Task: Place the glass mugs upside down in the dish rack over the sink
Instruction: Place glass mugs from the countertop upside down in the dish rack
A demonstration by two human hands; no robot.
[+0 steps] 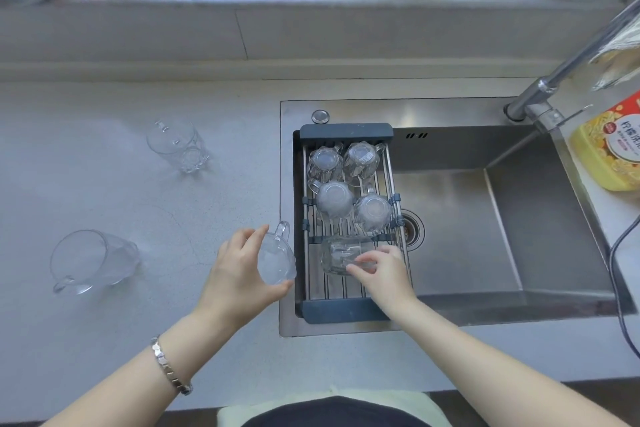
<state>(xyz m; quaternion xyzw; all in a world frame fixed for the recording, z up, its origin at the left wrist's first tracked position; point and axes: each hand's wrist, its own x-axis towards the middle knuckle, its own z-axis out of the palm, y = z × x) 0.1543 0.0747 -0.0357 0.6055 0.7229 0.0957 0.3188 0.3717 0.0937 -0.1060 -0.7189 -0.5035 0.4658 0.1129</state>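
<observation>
A dark-framed dish rack [346, 309] spans the left end of the sink. Several glass mugs stand upside down in its far half, such as one [335, 200] near the middle. My right hand [379, 267] grips another glass mug [337, 253] low over the near half of the rack. My left hand [242, 270] holds a glass mug [278, 262] tipped on its side, just left of the rack at the sink's edge. Two more glass mugs rest on the counter: one upright at the back left [178, 146], one lying on its side at the near left [93, 260].
The steel sink [502, 236] opens to the right of the rack, with a faucet [568, 76] over its far right corner. A yellow detergent bottle [609, 146] stands at the right. Pots, cloths and a small bottle crowd the back ledge [311, 0].
</observation>
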